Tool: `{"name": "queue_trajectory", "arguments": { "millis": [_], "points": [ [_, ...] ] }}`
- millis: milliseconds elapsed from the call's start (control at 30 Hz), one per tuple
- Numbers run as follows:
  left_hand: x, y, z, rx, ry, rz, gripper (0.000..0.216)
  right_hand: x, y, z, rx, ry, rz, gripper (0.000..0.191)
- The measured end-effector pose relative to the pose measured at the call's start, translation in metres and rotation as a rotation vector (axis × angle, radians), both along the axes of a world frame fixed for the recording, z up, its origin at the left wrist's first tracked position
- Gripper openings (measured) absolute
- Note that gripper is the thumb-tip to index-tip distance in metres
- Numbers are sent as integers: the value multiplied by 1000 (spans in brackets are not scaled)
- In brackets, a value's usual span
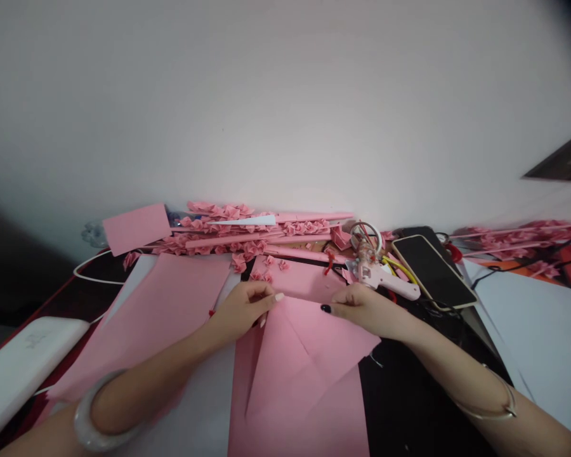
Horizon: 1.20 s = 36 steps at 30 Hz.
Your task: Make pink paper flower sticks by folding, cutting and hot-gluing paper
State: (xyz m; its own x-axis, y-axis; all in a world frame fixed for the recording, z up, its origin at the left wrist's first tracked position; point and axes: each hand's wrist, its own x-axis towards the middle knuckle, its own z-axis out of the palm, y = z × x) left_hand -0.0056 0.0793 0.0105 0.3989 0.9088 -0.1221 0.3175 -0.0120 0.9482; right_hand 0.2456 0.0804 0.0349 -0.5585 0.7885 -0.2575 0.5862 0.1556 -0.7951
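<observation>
Both hands pinch the upper edge of a creased pink paper sheet (304,355), raised over the table. My left hand (245,311) grips its upper left corner between thumb and fingers. Farther right along the same edge, my right hand (364,308) has its thumb on top and its fingers behind the paper. Diagonal fold lines cross the sheet. Underneath lies another flat pink sheet (347,419). Small folded pink paper flowers (269,270) sit just beyond the hands.
Rolled pink paper sticks with flowers (261,238) are heaped against the wall. A pale pink glue gun (390,279) and a phone (435,270) lie at the right. Stacked pink sheets (171,298) and a white box-like device (33,362) are left; white sheets (537,330) are far right.
</observation>
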Motion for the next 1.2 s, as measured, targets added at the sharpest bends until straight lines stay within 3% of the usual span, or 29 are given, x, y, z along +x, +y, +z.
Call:
{"name": "queue_trajectory", "arguments": {
  "millis": [100, 267, 367, 467, 533, 700, 833, 1033, 1200],
  "points": [
    [1, -2, 4, 15, 2, 22, 31, 8, 8, 5, 33, -15, -99, 38],
    [2, -7, -1, 109, 91, 42, 20, 12, 15, 6, 292, -95, -255, 34],
    [2, -12, -7, 484, 359, 40, 28, 8, 13, 1, 375, -137, -288, 27],
    [7, -22, -14, 904, 554, -188, 31, 3, 9, -6, 440, -168, -285, 23],
    [11, -30, -19, 1017, 635, -318, 32, 1, 7, -9, 475, -184, -273, 21],
    [15, -40, -33, 1027, 746, -383, 36, -2, 0, -13, 528, -211, -177, 19],
    [12, -38, -37, 1044, 714, -411, 36, -5, -10, -13, 673, -183, -92, 25],
    [15, -42, -30, 1051, 780, -309, 35, -2, -23, -17, 850, -171, 72, 41],
    [17, -47, -27, 910, 840, -217, 44, 5, -30, -25, 775, -129, 19, 47]
  ]
}}
